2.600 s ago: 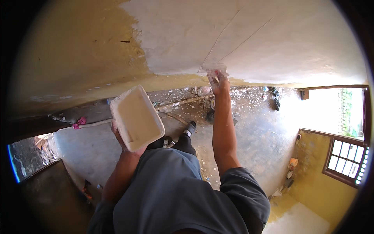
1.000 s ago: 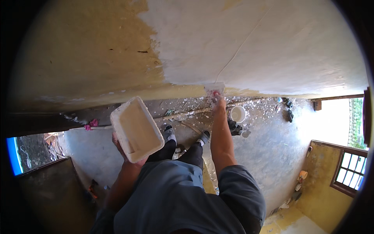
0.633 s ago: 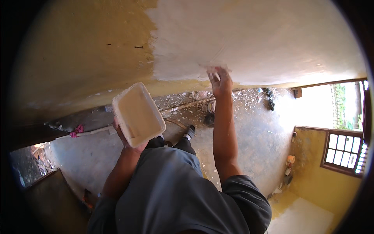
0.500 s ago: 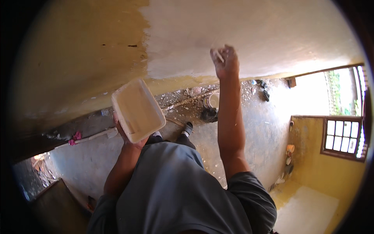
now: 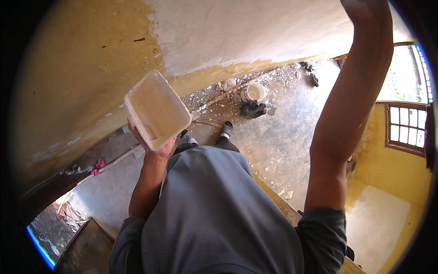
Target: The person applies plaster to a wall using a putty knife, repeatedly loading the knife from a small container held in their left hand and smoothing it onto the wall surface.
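My left hand (image 5: pixel 162 151) grips a cream rectangular tray (image 5: pixel 155 109) from beneath and its left side; pale paste lies inside. My right hand (image 5: pixel 367 10) is raised high at the top right, against the wall (image 5: pixel 237 32); its fingers are cut off by the picture's edge, so whatever it holds is hidden. The wall is white on the right and worn yellow (image 5: pixel 91 59) on the left, with a ragged border between and a yellow band along the bottom.
Below are a white bucket (image 5: pixel 254 92), black bag (image 5: pixel 251 109), long pole (image 5: pixel 219 98), pink cloth (image 5: pixel 98 166) and white flakes on the concrete floor (image 5: pixel 283 141). A yellowish plank (image 5: pixel 269 189) runs beneath me. A window (image 5: pixel 406 125) and bright opening (image 5: pixel 397 80) are at right.
My right hand, earlier on the white wall with a wide scraper, has swung up and far to the right. The view has turned; the tray stays in my left hand, slightly higher in view.
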Demonstrator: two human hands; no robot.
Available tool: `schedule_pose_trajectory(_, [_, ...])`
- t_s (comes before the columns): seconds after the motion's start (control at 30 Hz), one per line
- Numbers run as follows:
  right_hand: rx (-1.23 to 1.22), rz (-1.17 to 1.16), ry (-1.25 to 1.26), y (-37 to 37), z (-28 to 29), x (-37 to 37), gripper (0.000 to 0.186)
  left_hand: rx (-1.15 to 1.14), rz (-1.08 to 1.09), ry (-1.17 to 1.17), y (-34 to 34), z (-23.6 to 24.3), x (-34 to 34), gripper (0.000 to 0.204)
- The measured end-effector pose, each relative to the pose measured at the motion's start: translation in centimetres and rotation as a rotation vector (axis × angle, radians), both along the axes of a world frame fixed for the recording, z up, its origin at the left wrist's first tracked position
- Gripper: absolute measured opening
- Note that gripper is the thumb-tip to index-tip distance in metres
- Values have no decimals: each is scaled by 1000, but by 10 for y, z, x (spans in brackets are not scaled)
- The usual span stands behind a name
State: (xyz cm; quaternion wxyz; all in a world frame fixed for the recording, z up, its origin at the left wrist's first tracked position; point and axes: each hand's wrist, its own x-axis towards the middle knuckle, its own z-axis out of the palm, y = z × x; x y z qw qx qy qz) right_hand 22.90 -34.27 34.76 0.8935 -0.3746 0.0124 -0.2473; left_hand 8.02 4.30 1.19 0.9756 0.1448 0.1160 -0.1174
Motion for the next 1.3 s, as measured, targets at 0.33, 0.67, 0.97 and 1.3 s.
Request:
schedule_pose_trajectory(0.33, [-95,271,783,4,-406,-80,26,13,77,66,-16,6,-21,87])
schedule_pose_trajectory(0.67, [315,52,940,47,-636,20,14,33,6,-118,-32,22,-40,93])
schedule_pose_trajectory(0.97, [237,129,721,47,-453,1,23,52,64,-29,-39,12,-34,94])
schedule_pose_trajectory(1.3, [112,19,771,-6,-458,26,29,14,1,-47,-37,8,-23,94])
